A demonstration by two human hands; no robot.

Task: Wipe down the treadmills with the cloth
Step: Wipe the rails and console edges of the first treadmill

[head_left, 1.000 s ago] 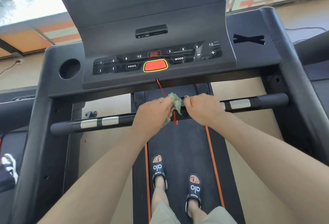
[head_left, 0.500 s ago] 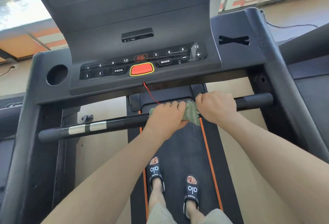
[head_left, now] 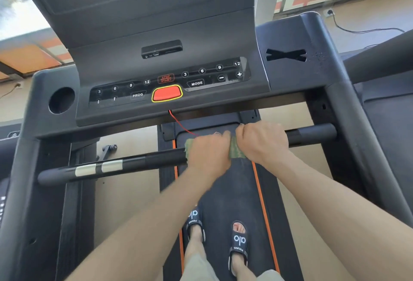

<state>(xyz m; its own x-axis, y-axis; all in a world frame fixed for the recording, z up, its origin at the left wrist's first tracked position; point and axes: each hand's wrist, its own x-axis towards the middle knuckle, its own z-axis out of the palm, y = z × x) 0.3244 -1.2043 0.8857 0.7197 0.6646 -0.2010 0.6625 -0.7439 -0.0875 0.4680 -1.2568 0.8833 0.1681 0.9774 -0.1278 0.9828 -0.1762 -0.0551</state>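
Observation:
I stand on a black treadmill (head_left: 288,35) whose horizontal handlebar (head_left: 134,163) crosses in front of me. A green cloth (head_left: 235,150) is wrapped around the bar near its middle. My left hand (head_left: 209,153) grips the cloth against the bar, fingers curled over the top. My right hand (head_left: 262,141) grips the cloth and bar right beside it on the right. Most of the cloth is hidden under the two hands; a strip shows between them and at the left edge.
The console (head_left: 169,84) with a red stop button (head_left: 167,93) sits above the bar; a red safety cord (head_left: 181,124) runs down from it toward the hands. My feet in black slides (head_left: 239,244) stand on the belt. Neighbouring treadmills flank both sides.
The cloth, bunched in my left hand a second ago, now lies spread around the bar. Both hands have shifted right along the handlebar, and the silver grip plate on the right is covered.

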